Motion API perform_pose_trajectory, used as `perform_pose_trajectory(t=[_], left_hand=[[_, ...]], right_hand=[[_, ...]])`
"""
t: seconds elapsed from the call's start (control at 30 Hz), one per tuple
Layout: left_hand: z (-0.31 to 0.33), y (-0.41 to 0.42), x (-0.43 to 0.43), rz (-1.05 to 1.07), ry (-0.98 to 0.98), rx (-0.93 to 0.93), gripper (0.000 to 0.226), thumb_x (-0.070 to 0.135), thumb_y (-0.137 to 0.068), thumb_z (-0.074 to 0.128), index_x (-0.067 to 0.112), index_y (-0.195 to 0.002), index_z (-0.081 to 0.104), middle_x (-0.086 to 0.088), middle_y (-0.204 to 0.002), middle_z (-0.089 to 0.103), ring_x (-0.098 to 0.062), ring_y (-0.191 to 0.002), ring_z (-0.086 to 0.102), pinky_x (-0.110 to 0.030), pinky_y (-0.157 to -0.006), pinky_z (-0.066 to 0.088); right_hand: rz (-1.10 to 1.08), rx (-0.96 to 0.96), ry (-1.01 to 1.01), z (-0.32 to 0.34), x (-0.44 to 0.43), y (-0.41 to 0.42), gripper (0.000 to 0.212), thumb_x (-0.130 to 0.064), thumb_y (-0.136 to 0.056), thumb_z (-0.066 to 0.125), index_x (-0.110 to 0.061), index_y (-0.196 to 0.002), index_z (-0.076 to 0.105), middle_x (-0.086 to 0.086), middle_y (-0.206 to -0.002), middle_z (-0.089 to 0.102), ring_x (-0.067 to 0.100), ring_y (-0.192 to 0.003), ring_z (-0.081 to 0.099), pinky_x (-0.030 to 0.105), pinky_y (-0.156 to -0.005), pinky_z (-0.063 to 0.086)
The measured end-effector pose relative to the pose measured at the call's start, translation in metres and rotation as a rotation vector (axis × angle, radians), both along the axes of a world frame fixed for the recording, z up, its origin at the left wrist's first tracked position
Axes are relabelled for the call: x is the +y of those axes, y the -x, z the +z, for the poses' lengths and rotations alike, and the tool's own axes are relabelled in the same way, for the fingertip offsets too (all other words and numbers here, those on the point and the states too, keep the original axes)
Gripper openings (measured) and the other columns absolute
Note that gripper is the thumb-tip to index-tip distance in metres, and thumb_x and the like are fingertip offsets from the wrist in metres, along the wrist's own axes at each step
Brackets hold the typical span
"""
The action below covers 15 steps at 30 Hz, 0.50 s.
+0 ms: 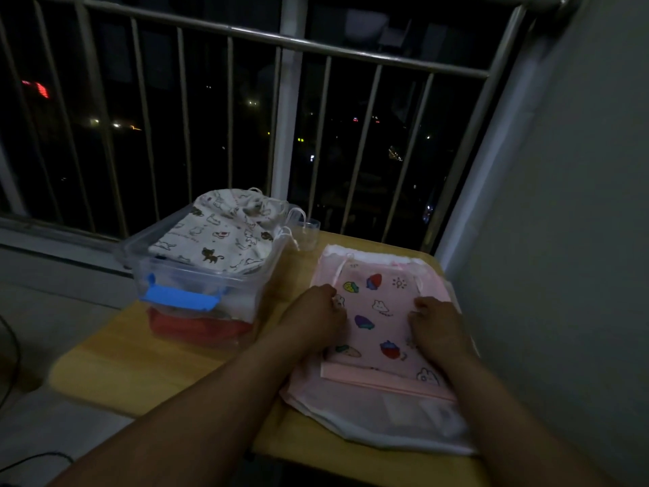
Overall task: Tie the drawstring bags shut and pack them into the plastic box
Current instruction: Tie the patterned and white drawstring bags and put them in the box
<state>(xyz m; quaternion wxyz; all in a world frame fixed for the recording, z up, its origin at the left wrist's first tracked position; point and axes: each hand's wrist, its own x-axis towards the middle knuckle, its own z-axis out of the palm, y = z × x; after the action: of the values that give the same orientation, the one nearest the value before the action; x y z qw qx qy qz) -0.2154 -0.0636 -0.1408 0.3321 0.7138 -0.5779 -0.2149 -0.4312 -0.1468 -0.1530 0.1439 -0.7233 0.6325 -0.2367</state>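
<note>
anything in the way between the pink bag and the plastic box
Nothing lies on the table between the pink bag and the plastic box beside it. But a cat-print bag already heaps above the box's rim, filling the opening.

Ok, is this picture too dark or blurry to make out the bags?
Head view: dim night lighting, no glare, yet the pink bag shows its print; head view: the left hand and right hand look soft; head view: the railing bows from wide-angle distortion.
</note>
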Motion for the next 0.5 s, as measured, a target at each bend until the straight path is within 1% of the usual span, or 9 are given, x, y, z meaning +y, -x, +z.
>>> perform_pose_trajectory(t=[0.07, 0.13, 0.2, 0.23, 0.3, 0.37, 0.47, 0.5], left_hand=[[-0.002, 0.000, -0.007, 0.010, -0.016, -0.024, 0.037, 0.028, -0.100, 0.053, 0.013, -0.133, 0.057, -0.008, -0.129, 0.063, -0.022, -0.109, 0.062, -0.038, -0.094, 0.055], [-0.003, 0.000, -0.010, 0.018, -0.028, -0.065, 0.039, 0.030, -0.098, 0.054, 0.016, -0.134, 0.056, -0.007, -0.129, 0.061, -0.022, -0.109, 0.062, -0.041, -0.095, 0.055], [-0.004, 0.001, -0.012, 0.021, -0.039, -0.112, 0.043, 0.034, -0.097, 0.054, 0.018, -0.136, 0.054, -0.005, -0.131, 0.057, -0.022, -0.111, 0.060, -0.043, -0.096, 0.054], [-0.004, 0.001, -0.012, 0.021, -0.048, -0.130, 0.044, 0.037, -0.096, 0.053, 0.019, -0.137, 0.054, -0.004, -0.132, 0.055, -0.022, -0.112, 0.059, -0.044, -0.097, 0.054], [-0.005, 0.002, -0.011, 0.013, -0.060, -0.160, 0.045, 0.039, -0.097, 0.051, 0.021, -0.138, 0.053, -0.003, -0.133, 0.052, -0.022, -0.114, 0.058, -0.045, -0.098, 0.053], [-0.006, 0.003, -0.010, 0.006, -0.062, -0.190, 0.044, 0.040, -0.097, 0.050, 0.021, -0.137, 0.052, -0.003, -0.133, 0.051, -0.023, -0.115, 0.057, -0.044, -0.098, 0.052], [-0.007, 0.005, -0.008, -0.004, -0.056, -0.224, 0.044, 0.040, -0.098, 0.048, 0.020, -0.138, 0.051, -0.005, -0.134, 0.050, -0.025, -0.116, 0.057, -0.043, -0.098, 0.051], [-0.007, 0.005, -0.007, -0.004, -0.057, -0.225, 0.045, 0.040, -0.099, 0.047, 0.019, -0.138, 0.051, -0.005, -0.134, 0.050, -0.025, -0.116, 0.057, -0.042, -0.097, 0.051]], right_hand=[[-0.037, -0.015, 0.015, -0.003, -0.003, 0.001, 0.046, -0.028, -0.099, 0.057, -0.017, -0.143, 0.058, 0.014, -0.141, 0.061, 0.038, -0.125, 0.056, 0.042, -0.104, 0.048], [-0.045, -0.064, -0.009, -0.004, -0.007, 0.001, 0.045, -0.027, -0.098, 0.060, -0.014, -0.141, 0.058, 0.013, -0.136, 0.064, 0.037, -0.122, 0.059, 0.039, -0.098, 0.048], [-0.069, -0.159, -0.048, 0.000, -0.011, 0.000, 0.038, -0.024, -0.097, 0.065, -0.013, -0.133, 0.062, 0.012, -0.129, 0.066, 0.036, -0.116, 0.061, 0.038, -0.094, 0.048], [-0.073, -0.186, -0.046, 0.002, -0.013, 0.000, 0.031, -0.024, -0.096, 0.067, -0.013, -0.125, 0.066, 0.010, -0.123, 0.067, 0.034, -0.110, 0.062, 0.039, -0.093, 0.050], [-0.067, -0.184, 0.010, 0.003, -0.015, 0.002, 0.022, -0.022, -0.094, 0.069, -0.014, -0.114, 0.071, 0.009, -0.115, 0.071, 0.028, -0.096, 0.061, 0.037, -0.086, 0.051], [-0.039, -0.148, 0.068, 0.004, -0.011, 0.001, 0.025, -0.017, -0.094, 0.067, -0.011, -0.118, 0.072, 0.011, -0.112, 0.072, 0.028, -0.093, 0.061, 0.037, -0.084, 0.051], [0.013, -0.076, 0.120, 0.004, -0.005, -0.003, 0.032, -0.015, -0.094, 0.064, -0.014, -0.125, 0.072, 0.013, -0.117, 0.073, 0.035, -0.102, 0.065, 0.045, -0.088, 0.056], [0.022, -0.061, 0.136, 0.005, -0.003, -0.005, 0.034, -0.014, -0.093, 0.063, -0.015, -0.127, 0.071, 0.014, -0.118, 0.073, 0.036, -0.103, 0.065, 0.046, -0.089, 0.056]])
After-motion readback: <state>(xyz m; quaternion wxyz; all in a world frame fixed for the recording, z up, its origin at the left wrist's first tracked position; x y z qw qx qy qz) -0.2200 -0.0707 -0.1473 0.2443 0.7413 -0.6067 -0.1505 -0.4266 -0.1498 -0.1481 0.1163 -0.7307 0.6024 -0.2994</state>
